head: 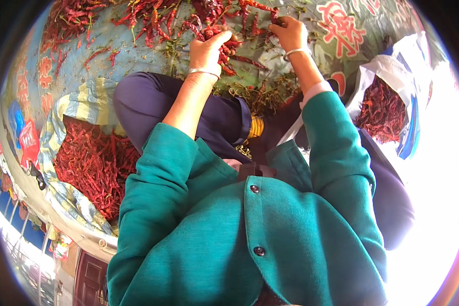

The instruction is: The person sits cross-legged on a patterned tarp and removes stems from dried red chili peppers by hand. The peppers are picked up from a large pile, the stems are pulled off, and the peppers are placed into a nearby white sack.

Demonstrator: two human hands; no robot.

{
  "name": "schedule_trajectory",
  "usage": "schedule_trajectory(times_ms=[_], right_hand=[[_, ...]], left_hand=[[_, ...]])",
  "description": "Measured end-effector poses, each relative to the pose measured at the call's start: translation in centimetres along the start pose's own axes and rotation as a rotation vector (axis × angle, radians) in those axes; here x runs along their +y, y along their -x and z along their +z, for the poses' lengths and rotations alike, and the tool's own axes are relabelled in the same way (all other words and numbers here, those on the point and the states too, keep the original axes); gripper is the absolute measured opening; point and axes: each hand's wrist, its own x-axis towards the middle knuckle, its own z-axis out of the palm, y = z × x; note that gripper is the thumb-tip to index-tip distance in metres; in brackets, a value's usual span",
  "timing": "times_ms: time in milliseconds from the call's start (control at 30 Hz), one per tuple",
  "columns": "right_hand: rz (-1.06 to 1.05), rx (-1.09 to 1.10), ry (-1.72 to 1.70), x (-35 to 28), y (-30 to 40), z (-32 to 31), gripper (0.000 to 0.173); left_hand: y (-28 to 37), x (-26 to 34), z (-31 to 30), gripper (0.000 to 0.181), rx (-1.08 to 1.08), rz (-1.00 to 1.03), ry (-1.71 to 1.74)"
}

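My left hand [205,53] is closed around a bunch of dried red chillies [226,61], some of which stick out past the thumb and below the fingers. To its right, my right hand [293,35] pinches the end of a dried chilli [274,16] between thumb and fingertips. Just beyond both hands, a heap of dried red chillies [153,17] lies spread across a printed plastic sheet [137,57]. Loose stems and bits of chilli [260,95] are scattered beneath my hands, close to my crossed legs [157,99].
On the left, a checked yellow-and-blue sack [49,141] gapes around a mass of dried chillies [95,168]. A white sack [371,69] at the right also holds dried chillies [382,111]. Red [29,141] and blue [16,118] plastic bags lie at far left. The sheet bears large writing.
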Motion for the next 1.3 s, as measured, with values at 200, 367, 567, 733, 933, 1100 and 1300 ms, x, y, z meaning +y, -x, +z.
schedule_trajectory(times_ms=[200, 367, 567, 733, 933, 1100, 1300], right_hand=[[0.317, -0.207, -0.980, -3.7, 6.2, -0.6, 0.018], [0.064, -0.232, -0.723, -5.2, 8.5, 1.6, 0.020], [0.012, -0.085, -0.750, -6.1, 5.9, 0.4, 0.018], [-0.187, -0.104, -0.593, -6.8, 5.4, 0.7, 0.019], [-0.109, -0.185, -0.527, -6.8, 5.3, 0.0, 0.018], [0.589, -0.376, -1.032, -4.7, 4.4, -1.3, 0.016], [-0.476, -0.621, 0.322, -2.3, 0.4, -4.4, 0.024]], left_hand=[[1.5, 0.1, 1.6, 0.020, -0.152, 0.051, -0.117], [1.0, -0.4, 0.8, 0.022, -0.107, -0.055, -0.154], [1.1, -0.1, 0.6, 0.019, -0.049, 0.007, -0.180], [2.0, 0.9, 0.9, 0.021, -0.128, 0.026, -0.259], [1.7, 0.9, 0.6, 0.019, -0.226, 0.111, -0.520], [1.3, 1.1, 0.1, 0.023, -0.346, 0.673, -1.236], [0.5, 0.8, -0.7, 0.021, -0.284, 0.113, -0.670]])
